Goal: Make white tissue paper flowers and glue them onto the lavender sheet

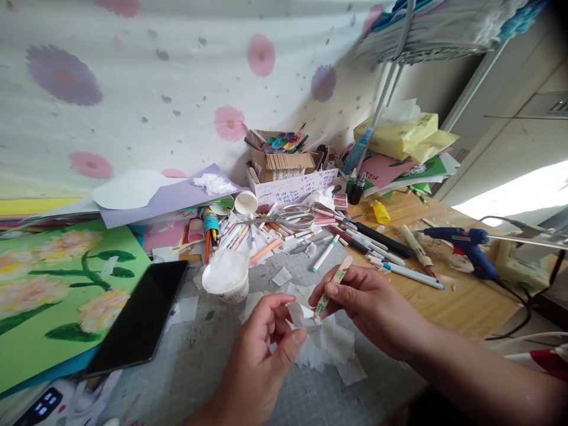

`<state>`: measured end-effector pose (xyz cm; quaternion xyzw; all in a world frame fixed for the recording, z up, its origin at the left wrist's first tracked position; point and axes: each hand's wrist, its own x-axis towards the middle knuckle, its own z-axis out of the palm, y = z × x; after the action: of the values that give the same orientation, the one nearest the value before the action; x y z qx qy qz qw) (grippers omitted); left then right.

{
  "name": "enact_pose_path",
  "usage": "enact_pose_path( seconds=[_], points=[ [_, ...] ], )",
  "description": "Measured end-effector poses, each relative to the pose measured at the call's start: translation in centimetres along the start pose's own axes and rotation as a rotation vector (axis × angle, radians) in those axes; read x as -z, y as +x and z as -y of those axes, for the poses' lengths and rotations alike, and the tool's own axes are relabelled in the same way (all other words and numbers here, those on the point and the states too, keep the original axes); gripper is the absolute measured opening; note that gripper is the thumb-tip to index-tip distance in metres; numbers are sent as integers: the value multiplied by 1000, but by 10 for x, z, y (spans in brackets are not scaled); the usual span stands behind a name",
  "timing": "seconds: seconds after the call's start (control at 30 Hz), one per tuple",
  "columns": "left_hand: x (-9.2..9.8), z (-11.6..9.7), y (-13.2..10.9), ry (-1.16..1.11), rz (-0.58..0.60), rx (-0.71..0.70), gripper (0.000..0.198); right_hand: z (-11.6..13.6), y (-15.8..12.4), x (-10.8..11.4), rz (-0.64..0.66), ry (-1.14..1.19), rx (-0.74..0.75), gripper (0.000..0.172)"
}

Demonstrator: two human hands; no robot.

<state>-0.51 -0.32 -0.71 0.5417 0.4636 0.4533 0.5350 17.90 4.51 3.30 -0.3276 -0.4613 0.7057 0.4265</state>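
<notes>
My left hand (261, 349) has its fingers curled around a small piece of thin white paper (300, 313). In my right hand (364, 302) is a flat wooden craft stick (333, 287) with green marks, pinched between thumb and fingers. The stick's lower end meets the right edge of the paper. Beneath both hands, several loose squares of white tissue paper (339, 340) lie scattered on the grey cutting mat (173, 393). A paper cup (227, 278) with white material in its mouth stands just beyond my left hand.
A black tablet (142, 316) and green paper with painted flowers (66, 278) lie at left. Markers (326, 253), scissors (290, 218) and a cardboard box (281, 164) crowd the back. At right are a blue glue gun (470, 245) and a yellow tissue pack (399, 136).
</notes>
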Motion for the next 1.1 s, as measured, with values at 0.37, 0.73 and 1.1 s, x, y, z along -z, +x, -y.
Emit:
enact_pose_path(
  seconds=[0.37, 0.73, 1.1],
  points=[
    [1, -7, -1, 127, 48, 63, 20, -6, -12, 0, 95, -168, 94, 19],
    [28, -50, -27, 1009, -15, -117, 14, 0, -17, 17, 103, -379, 161, 17],
    [137, -23, -100, 1599, -141, 338, 28, 5, -20, 34, 101, -422, 123, 17]
  ],
)
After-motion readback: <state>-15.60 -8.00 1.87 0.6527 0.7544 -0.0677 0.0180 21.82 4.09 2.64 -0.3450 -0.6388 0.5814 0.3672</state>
